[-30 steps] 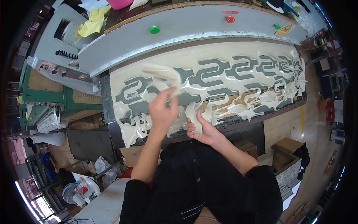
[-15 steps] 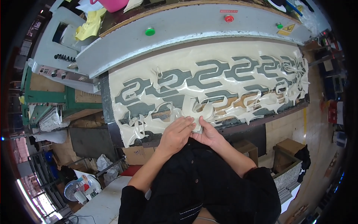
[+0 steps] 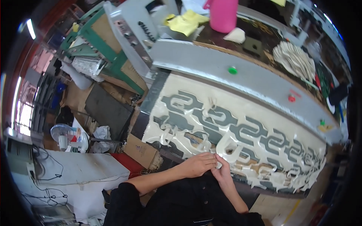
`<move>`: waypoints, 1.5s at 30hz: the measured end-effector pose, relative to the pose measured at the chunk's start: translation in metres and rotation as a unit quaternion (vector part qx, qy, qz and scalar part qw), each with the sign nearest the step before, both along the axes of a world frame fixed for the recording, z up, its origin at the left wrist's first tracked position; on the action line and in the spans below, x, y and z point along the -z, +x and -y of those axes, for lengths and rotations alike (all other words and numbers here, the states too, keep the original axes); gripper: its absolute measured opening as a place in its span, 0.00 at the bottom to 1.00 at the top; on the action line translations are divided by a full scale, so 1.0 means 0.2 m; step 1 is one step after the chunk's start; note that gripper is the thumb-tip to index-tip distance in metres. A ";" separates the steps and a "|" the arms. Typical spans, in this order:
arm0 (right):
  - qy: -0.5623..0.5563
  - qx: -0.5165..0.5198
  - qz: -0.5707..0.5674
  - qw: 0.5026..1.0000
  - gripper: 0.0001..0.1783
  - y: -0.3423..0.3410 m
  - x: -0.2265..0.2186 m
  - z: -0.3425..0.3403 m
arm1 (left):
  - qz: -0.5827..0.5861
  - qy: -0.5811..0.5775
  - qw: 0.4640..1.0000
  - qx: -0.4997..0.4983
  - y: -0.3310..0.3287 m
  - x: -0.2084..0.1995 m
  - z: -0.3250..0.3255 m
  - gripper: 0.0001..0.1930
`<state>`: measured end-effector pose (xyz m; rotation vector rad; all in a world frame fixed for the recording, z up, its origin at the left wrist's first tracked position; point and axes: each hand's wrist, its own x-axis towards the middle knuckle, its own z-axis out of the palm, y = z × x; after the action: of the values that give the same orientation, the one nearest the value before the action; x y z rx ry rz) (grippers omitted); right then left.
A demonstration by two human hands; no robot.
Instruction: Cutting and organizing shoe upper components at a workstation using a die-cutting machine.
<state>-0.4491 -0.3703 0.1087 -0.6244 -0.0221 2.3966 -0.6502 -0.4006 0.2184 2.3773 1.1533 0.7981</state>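
My left hand [image 3: 200,164] and my right hand [image 3: 222,170] meet close to my body at the work table's near edge. Both are closed on cream U-shaped cut pieces [image 3: 227,148], whose curved arms stick out beyond my fingers. How many layers they hold is hidden. Under and beyond them lies a thin, glossy cream sheet [image 3: 241,105], full of fork-shaped cut-outs with the grey-green board [image 3: 218,119] showing through. Along the near side the sheet is torn into loose, curled strips [image 3: 264,170].
A grey machine beam [image 3: 196,56] with coloured buttons crosses behind the sheet. On the ledge beyond stand a pink jug [image 3: 223,16], yellow cloth [image 3: 185,22] and a stack of cream pieces [image 3: 295,60]. At left are a cardboard box [image 3: 143,151], white table [image 3: 81,165] and small fan [image 3: 63,137].
My view has turned to the left, so the sheet now slants down to the right and more of the ledge shows. My hands still hold the cream pieces together.
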 end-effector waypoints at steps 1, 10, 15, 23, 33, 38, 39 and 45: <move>0.010 -0.015 -0.005 1.000 0.12 -0.07 -0.06 0.00 | 0.008 -0.009 1.000 0.020 -0.06 -0.01 0.00 0.15; 0.102 0.088 0.258 0.957 0.16 -0.39 -0.29 0.12 | 0.204 0.168 0.832 -0.488 -1.80 -0.56 -0.79 0.10; 0.134 0.104 0.205 0.964 0.15 -0.73 -0.40 0.28 | 0.103 0.206 0.732 -0.641 -2.94 -0.64 -1.16 0.28; 0.120 0.143 0.167 0.968 0.09 -1.04 -0.40 0.26 | -0.097 0.232 0.752 -0.609 -3.31 -0.27 -1.02 0.09; 0.303 0.284 0.214 0.884 0.39 -1.39 -0.62 -0.01 | 0.241 -0.237 0.940 0.054 -1.31 -0.26 -0.40 0.24; 0.439 0.268 0.291 0.807 0.55 -1.52 -0.78 -0.06 | 0.368 -0.287 0.880 0.089 -1.29 -0.18 -0.33 0.23; 0.459 0.244 0.292 0.803 0.56 -1.51 -0.78 -0.06 | 0.401 -0.362 0.834 0.115 -1.31 -0.18 -0.34 0.22; 0.570 0.186 0.370 0.710 0.63 -1.41 -0.75 -0.07 | 0.399 -0.409 0.812 0.115 -1.38 -0.33 -0.31 0.19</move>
<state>-0.7306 -0.3559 0.2591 -0.7695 -1.4374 1.1813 -0.9265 -0.3387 0.2837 1.2116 0.6178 0.8448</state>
